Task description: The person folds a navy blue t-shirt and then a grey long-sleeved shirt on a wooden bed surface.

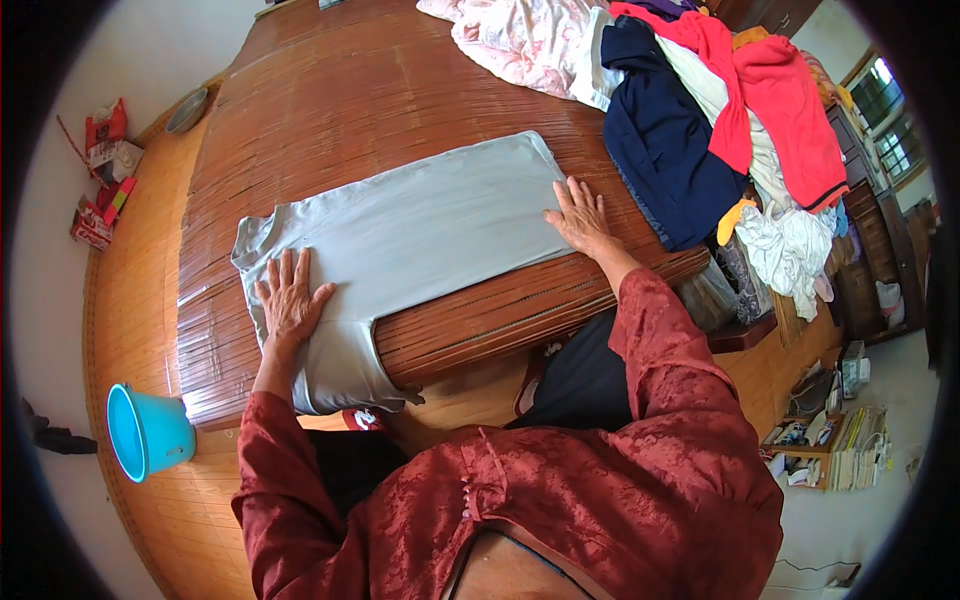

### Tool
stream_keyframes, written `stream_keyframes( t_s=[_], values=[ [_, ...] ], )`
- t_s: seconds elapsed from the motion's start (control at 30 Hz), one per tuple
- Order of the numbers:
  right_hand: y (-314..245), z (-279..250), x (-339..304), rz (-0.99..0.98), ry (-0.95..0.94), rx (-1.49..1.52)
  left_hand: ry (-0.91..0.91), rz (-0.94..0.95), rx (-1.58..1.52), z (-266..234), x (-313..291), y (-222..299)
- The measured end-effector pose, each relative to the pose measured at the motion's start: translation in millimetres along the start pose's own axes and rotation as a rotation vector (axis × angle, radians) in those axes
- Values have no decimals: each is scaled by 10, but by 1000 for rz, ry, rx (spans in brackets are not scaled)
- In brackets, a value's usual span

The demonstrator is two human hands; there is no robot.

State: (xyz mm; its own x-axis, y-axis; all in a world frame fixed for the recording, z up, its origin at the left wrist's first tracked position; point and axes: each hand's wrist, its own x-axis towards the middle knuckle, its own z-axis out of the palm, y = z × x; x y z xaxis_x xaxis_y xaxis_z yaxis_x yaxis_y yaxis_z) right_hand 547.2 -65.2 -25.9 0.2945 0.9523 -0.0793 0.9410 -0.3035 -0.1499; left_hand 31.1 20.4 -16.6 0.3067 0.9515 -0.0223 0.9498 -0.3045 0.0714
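A light grey T-shirt [420, 225] lies spread sideways on the brown slatted mat [330, 110], its collar at the left and its hem at the right. One sleeve hangs down over the mat's near edge. My left hand [292, 297] rests flat on the shirt near the collar and shoulder, fingers spread. Over at the hem end, my right hand [580, 215] presses flat at the shirt's near corner, its fingers apart. Neither hand grips anything.
A heap of clothes, with a navy garment [660, 140] and a red one [790, 110], covers the far right of the mat. On the floor at left stands a turquoise bucket [150, 432]. A metal basin [187, 110] and red boxes [95, 215] sit by the wall.
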Motion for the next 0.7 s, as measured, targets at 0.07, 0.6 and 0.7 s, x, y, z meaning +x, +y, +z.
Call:
stream_keyframes(
  t_s=[0.07,0.6,0.7],
  values=[
    [-7,-64,-2,51,-14,113,-5,-21,-8,42,1,33],
    [-305,72,-538,-8,-19,-32,29,300,-68,109,-622,1074],
    [43,41,-556,26,-30,28,34,297,-78,108,-629,1087]
  ],
)
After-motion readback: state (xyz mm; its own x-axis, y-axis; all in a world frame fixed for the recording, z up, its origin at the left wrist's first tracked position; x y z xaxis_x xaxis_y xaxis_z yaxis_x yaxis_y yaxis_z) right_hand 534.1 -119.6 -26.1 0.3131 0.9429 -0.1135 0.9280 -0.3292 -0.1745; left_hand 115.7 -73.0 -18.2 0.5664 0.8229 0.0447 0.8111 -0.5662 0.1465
